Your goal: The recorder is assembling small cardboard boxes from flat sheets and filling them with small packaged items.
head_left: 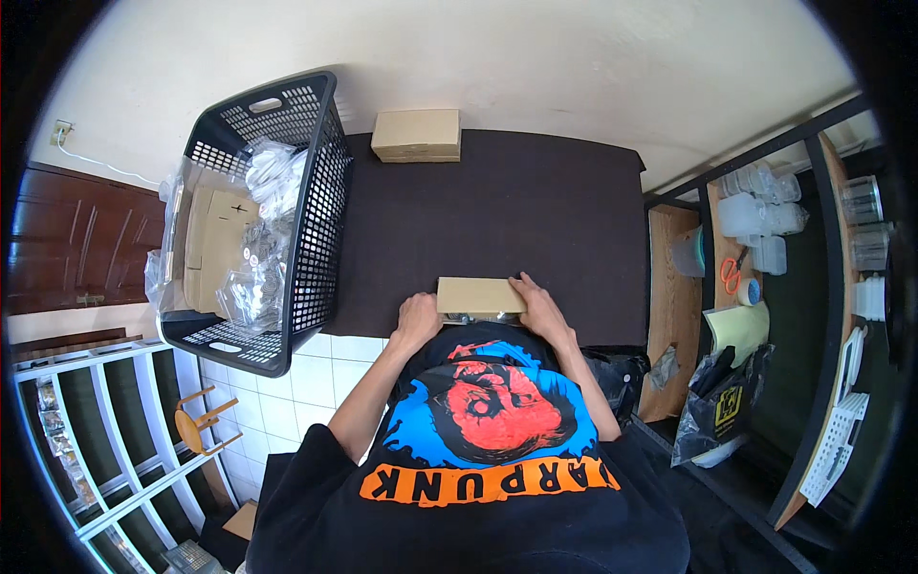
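A small brown cardboard box [480, 295] is at the near edge of the dark-covered table, close against my body. My left hand [419, 320] grips its left end with the fingers curled in. At the right end my right hand [541, 308] holds the box, the thumb side along the top corner. Below the box's near edge a strip of something shiny and clear shows, too little to name. The undersides of both hands are hidden.
Some flat brown boxes [417, 136] are stacked at the table's far edge. To the left a black perforated crate [320, 220] holds cardboard and clear plastic bags. On the right stands a shelf with plastic containers [755, 215], orange scissors [732, 273] and a tape roll [749, 291].
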A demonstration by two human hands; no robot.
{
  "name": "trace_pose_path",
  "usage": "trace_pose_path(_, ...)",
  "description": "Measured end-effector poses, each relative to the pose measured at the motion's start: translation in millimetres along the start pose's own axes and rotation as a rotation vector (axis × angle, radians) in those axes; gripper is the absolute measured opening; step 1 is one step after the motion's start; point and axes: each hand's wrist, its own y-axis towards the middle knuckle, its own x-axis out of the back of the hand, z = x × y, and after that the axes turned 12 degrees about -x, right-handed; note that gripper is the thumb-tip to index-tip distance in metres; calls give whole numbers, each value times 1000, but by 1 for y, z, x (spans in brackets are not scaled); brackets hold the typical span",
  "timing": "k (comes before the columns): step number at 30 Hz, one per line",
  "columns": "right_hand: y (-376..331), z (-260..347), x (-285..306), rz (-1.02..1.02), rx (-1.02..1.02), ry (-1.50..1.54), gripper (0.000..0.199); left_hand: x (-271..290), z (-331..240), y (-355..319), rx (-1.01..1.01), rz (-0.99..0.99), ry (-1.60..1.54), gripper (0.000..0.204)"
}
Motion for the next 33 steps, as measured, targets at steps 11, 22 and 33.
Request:
trace_pose_path(11, -3, 6, 14, 291, -113, -29, 109, 22, -2, 9, 243, 151, -1145, 42)
trace_pose_path(22, -6, 12, -9, 247, -100, 175, 108, -11, 10, 109, 244, -332, -1368, 53)
trace_pose_path(33, 9, 23, -17, 64, -200, 275, 44, -35, 5, 55, 305, -195, -867, 76)
